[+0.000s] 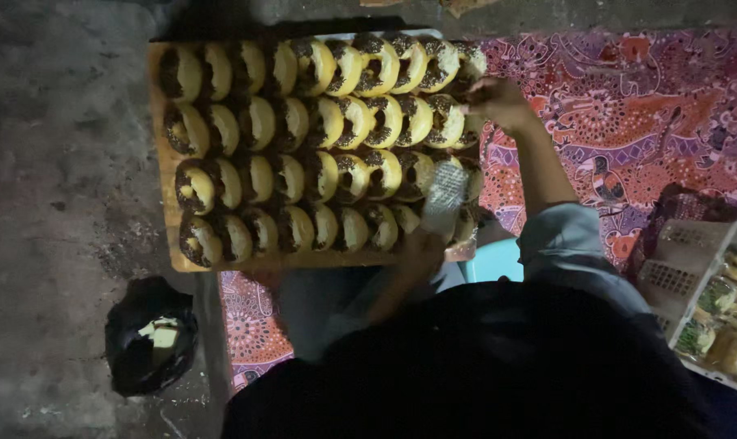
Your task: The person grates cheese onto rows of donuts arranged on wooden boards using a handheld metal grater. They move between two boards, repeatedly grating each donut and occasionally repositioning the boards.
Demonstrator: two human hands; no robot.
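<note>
Rows of yellow ring doughnuts [319, 146] topped with dark sprinkles lie tightly packed on a wooden board [163, 219]. My left hand [421, 248] is at the board's near right corner and grips a small metal grater [445, 195] held over the doughnuts there. My right hand [494, 102] reaches to the far right end of the board. Its fingers are bunched beside a doughnut [445, 120] in the second row, and what they pinch is too dim to tell. A grey-blue sleeve [563, 236] covers my right forearm.
A red and purple patterned cloth [628, 114] lies under and to the right of the board. A white plastic basket [710, 293] of wrapped food stands at the right edge. A black plastic bag [150, 337] with pale pieces sits on the grey floor [59, 162] at the left. A light blue seat [494, 260] shows below the board.
</note>
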